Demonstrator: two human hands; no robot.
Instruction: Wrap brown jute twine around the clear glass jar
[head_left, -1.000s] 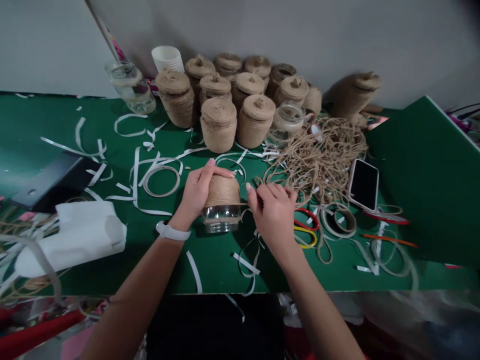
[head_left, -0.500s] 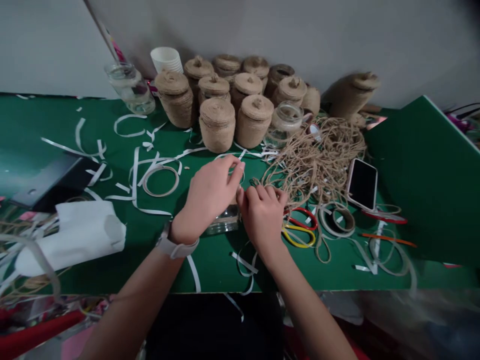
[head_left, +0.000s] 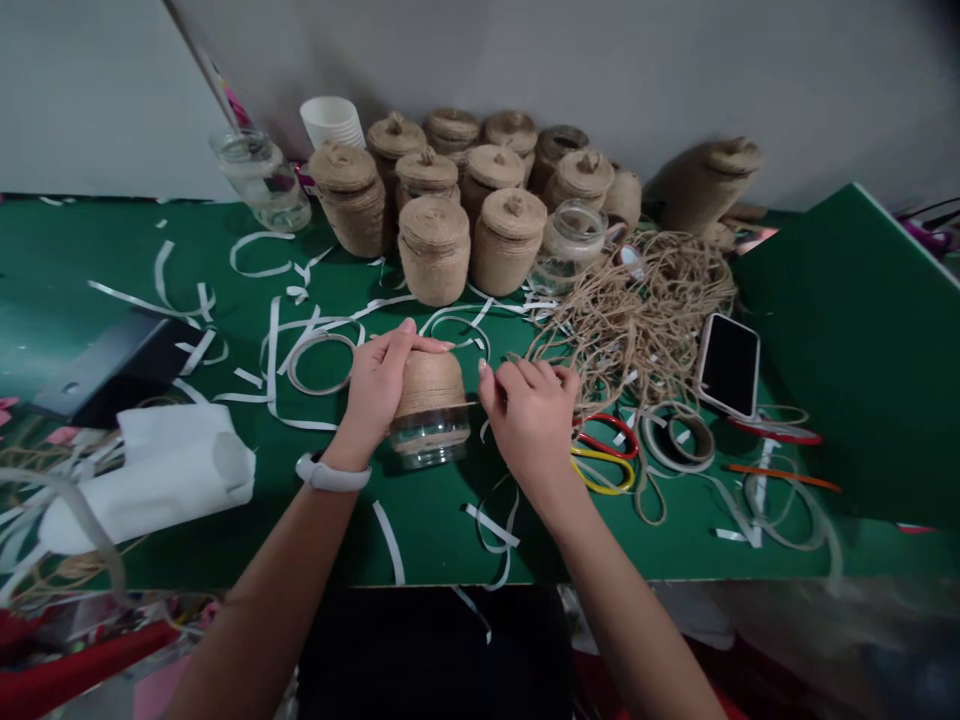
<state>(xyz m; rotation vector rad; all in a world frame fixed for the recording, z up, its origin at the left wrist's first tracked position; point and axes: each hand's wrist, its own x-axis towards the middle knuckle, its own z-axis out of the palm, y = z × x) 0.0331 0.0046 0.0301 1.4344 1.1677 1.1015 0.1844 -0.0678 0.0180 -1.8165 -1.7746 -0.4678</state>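
Observation:
Low in the middle of the table, a glass jar (head_left: 429, 430) lies tilted with its mouth toward me. Jute twine (head_left: 431, 385) is wound in tight rows around its base half, while the mouth half is bare glass. My left hand (head_left: 379, 385) grips the jar from the left, thumb and fingers around the wrapped end. To the right, apart from the jar, my right hand (head_left: 529, 410) is closed with fingers curled on a strand of twine; the strand is mostly hidden by the hand. A loose twine heap (head_left: 637, 310) spreads just beyond it.
Several twine-covered jars (head_left: 433, 250) stand at the back beside bare glass jars (head_left: 574, 245). Scissors (head_left: 606, 468), tape rolls (head_left: 679, 440) and a phone (head_left: 727, 365) lie at right. White tape strips (head_left: 271, 350) litter the left, near a white roll (head_left: 150, 480).
My left hand has moved left and down from over the jar to its side, uncovering the wrapped part. My right hand has shifted slightly right, away from the jar.

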